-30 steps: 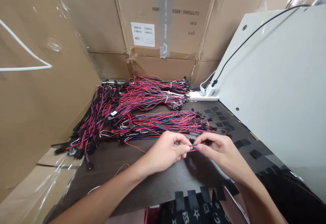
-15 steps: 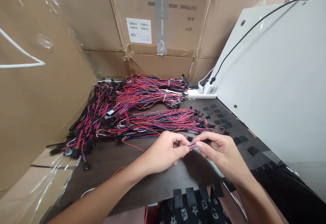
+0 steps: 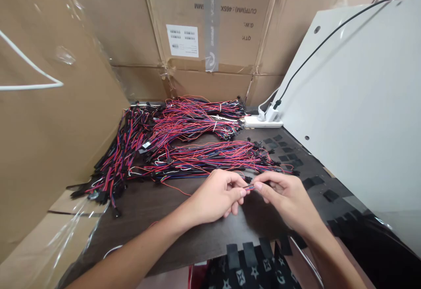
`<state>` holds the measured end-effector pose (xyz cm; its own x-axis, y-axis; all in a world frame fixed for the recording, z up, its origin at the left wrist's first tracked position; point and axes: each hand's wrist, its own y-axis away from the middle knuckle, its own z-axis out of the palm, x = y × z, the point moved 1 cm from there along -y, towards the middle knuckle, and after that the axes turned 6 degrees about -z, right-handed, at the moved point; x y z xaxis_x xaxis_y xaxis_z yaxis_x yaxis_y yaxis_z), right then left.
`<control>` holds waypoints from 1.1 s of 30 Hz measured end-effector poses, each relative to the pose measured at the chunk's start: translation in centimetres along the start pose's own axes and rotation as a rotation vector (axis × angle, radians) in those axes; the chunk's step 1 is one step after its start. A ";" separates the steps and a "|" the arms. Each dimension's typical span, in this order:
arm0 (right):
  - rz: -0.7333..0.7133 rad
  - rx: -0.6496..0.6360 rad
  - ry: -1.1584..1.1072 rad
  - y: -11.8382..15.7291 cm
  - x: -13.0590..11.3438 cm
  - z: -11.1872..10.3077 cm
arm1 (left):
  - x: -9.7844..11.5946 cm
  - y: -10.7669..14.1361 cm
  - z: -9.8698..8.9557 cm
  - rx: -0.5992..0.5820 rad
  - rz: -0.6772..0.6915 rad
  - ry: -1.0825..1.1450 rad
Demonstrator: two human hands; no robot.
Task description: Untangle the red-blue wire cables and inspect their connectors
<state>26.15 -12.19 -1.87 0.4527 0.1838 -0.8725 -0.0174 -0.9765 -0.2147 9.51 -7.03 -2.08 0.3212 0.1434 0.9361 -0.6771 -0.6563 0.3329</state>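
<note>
From the head camera, we're right over the work: the left hand point(image 3: 213, 198) and right hand point(image 3: 287, 199) meet at the fingertips above a dark tabletop point(image 3: 200, 241). Each thumb and forefinger pinch from its own side on a short red-and-blue wire end point(image 3: 249, 187), while the other fingers curl loosely beneath. That two-sided pinch looks like the way to keep such a thin piece steady, though the fingers hide exactly how it is gripped. Just above, a small black connector point(image 3: 247, 179) sits near the fingertips. Behind the hands lies the nearest wire bundle point(image 3: 213, 159), its red, blue and black leads running side by side, with black connectors gathered at the right end. Further back is a second bundle point(image 3: 197, 118), and a heavier pile of wires point(image 3: 121, 157) spreads along the left. Keeping them all back seems to leave the front of the tabletop free for the hands. A loose red wire point(image 3: 174, 188) trails toward the left wrist. To the right, a white power strip point(image 3: 261, 122) sits against a pale panel point(image 3: 348, 96), with cardboard boxes point(image 3: 210, 83) walling off the back.
</note>
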 end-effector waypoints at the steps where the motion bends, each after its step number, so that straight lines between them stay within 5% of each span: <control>1: 0.005 0.003 -0.008 0.0 0.2 -0.1 | 0.0 0.0 0.0 -0.010 -0.003 0.003; 16: -0.127 -0.074 -0.010 0.1 -0.6 -0.6 | 1.7 0.9 0.1 0.112 -0.015 0.098; 25: -0.133 -0.096 0.018 0.3 -1.7 -1.0 | 1.2 0.7 0.2 0.080 0.066 0.006; 29: -0.062 -0.074 0.043 0.6 -1.3 -0.7 | 1.0 0.9 0.2 0.065 0.097 -0.104; 33: -0.204 0.009 0.187 1.6 -0.6 -1.3 | 0.9 0.7 -0.2 0.073 0.042 -0.081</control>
<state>27.04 -14.01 -1.14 0.6044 0.3518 -0.7148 0.0837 -0.9203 -0.3822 9.21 -7.22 -1.04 0.3478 0.0559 0.9359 -0.6424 -0.7129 0.2813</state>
